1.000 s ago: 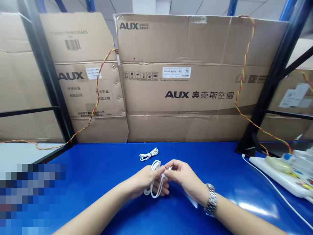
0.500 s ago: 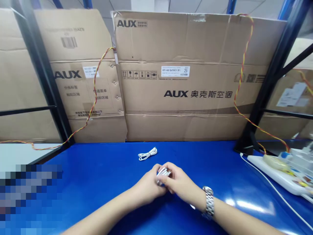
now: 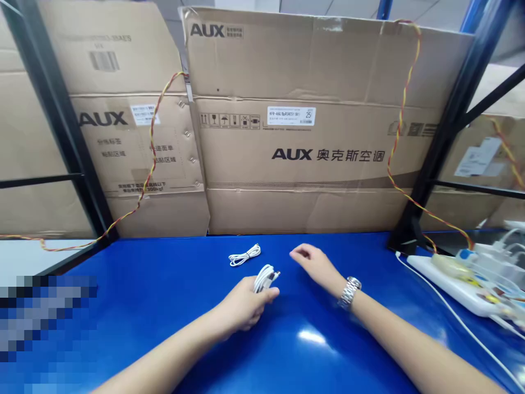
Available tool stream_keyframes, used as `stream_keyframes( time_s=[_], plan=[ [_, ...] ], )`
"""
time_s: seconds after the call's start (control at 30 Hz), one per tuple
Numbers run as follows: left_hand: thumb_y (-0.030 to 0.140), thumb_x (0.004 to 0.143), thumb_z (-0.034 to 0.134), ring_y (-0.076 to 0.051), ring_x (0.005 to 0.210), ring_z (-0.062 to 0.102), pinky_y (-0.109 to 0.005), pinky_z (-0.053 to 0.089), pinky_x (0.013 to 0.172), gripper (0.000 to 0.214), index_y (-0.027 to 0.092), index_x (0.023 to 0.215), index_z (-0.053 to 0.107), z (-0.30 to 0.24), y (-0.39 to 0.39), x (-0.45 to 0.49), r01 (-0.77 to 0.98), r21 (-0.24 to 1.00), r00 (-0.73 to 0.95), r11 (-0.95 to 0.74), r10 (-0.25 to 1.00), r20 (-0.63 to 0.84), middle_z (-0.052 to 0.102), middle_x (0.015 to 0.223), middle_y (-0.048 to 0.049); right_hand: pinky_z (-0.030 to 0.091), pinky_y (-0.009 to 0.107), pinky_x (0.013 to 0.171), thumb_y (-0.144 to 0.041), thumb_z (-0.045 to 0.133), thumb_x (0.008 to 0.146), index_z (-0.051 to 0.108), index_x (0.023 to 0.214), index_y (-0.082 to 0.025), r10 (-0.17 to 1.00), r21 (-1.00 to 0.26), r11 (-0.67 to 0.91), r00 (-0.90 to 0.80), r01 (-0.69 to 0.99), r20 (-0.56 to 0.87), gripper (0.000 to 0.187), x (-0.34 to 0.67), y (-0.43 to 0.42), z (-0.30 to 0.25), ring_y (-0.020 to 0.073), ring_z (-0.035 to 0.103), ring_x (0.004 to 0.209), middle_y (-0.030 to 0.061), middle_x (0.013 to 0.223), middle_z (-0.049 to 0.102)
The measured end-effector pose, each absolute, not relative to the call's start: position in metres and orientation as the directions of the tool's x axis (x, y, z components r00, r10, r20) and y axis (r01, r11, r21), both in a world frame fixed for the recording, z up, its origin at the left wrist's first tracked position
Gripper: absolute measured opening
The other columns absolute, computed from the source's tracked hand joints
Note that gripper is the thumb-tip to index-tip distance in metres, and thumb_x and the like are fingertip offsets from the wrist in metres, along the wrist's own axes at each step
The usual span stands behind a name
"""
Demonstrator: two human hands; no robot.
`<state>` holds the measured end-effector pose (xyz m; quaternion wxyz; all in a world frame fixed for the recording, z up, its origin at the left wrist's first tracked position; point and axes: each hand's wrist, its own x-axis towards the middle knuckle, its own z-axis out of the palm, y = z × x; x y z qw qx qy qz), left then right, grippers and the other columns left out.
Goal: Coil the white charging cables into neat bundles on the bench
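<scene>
A white USB-type cable [image 3: 264,278], coiled into a small bundle, is in my left hand [image 3: 244,306]. The fingers wrap round the coil, with the thumb along its side and a plug end sticking out to the right. My right hand [image 3: 314,262], with a silver watch at the wrist, is raised to the right of the bundle, apart from it. Its fingers are curled together; whatever they hold, if anything, is hidden. Another white cable [image 3: 245,255], folded and tied at the middle with a dark band, lies on the blue table [image 3: 164,306] just beyond my left hand.
Large cardboard boxes [image 3: 311,202] stand along the back edge. On the right, a white power strip [image 3: 451,284] carries plugs and a trailing white cord [image 3: 459,317]. Black metal posts [image 3: 445,148] rise at both sides, with twisted red-yellow wires [image 3: 152,142] hanging there.
My hands, together on the cable bundle before, have separated. The right hand let go of the bundle and moved up and right; the left hand keeps it. The view shifted slightly.
</scene>
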<state>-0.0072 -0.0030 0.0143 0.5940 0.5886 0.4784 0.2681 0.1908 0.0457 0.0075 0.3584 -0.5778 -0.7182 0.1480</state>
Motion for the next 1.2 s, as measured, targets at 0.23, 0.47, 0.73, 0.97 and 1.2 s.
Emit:
stream_keyframes(
  time_s=[0.23,0.47,0.73,0.97,1.2],
  plan=[
    [0.045,0.067,0.061,-0.003,0.033,0.015,-0.017,0.008,0.036,0.035,0.023,0.069,0.034,0.016,0.002,-0.011,0.115,0.96,0.445,0.256,0.85,-0.281,0.025,0.042,0.0137,0.034,0.035,0.077,-0.042,0.052,0.077,0.06,0.093,-0.015,0.928,-0.401,0.144,0.018,0.905,0.373,0.032,0.2,0.078,-0.017,0.0234,0.052,0.085,0.0111,0.093,0.053],
    [0.046,0.065,0.063,-0.003,0.032,0.018,-0.018,0.007,0.036,0.036,0.023,0.07,0.035,0.015,-0.003,-0.006,0.143,0.943,0.487,0.3,0.808,-0.331,0.026,0.041,0.0134,0.03,0.032,0.078,-0.019,0.039,0.085,0.059,0.101,-0.021,0.914,-0.251,0.205,-0.094,0.946,0.394,0.025,0.194,0.074,-0.016,0.0202,0.049,0.092,0.009,0.096,0.053],
    [0.045,0.067,0.062,-0.003,0.033,0.019,-0.018,0.008,0.036,0.036,0.023,0.068,0.035,0.016,0.0,-0.007,0.14,0.951,0.49,0.277,0.815,-0.309,0.028,0.041,0.013,0.03,0.032,0.077,-0.016,0.043,0.082,0.061,0.078,-0.017,0.918,-0.246,0.206,-0.1,0.947,0.384,0.019,0.205,0.08,-0.014,0.0189,0.05,0.082,0.0078,0.086,0.054],
    [0.048,0.066,0.063,-0.002,0.034,0.016,-0.017,0.007,0.036,0.038,0.023,0.071,0.034,0.016,0.004,-0.01,0.074,0.96,0.443,0.271,0.853,-0.275,0.025,0.042,0.0136,0.031,0.033,0.081,-0.017,0.045,0.08,0.056,0.075,-0.018,0.878,-0.372,0.33,-0.137,0.868,0.459,0.013,0.187,0.06,-0.002,0.0206,0.047,0.092,0.0076,0.094,0.055],
    [0.06,0.068,0.052,-0.002,0.036,0.01,-0.015,0.006,0.035,0.039,0.024,0.076,0.037,0.01,0.005,-0.01,0.036,0.967,0.473,0.253,0.848,-0.239,0.021,0.044,0.0132,0.04,0.028,0.072,-0.034,0.036,0.087,0.044,0.08,-0.021,0.881,-0.845,0.454,-0.283,0.283,0.379,0.017,0.151,0.007,0.015,0.0152,0.054,0.078,0.0005,0.079,0.057]
  ],
)
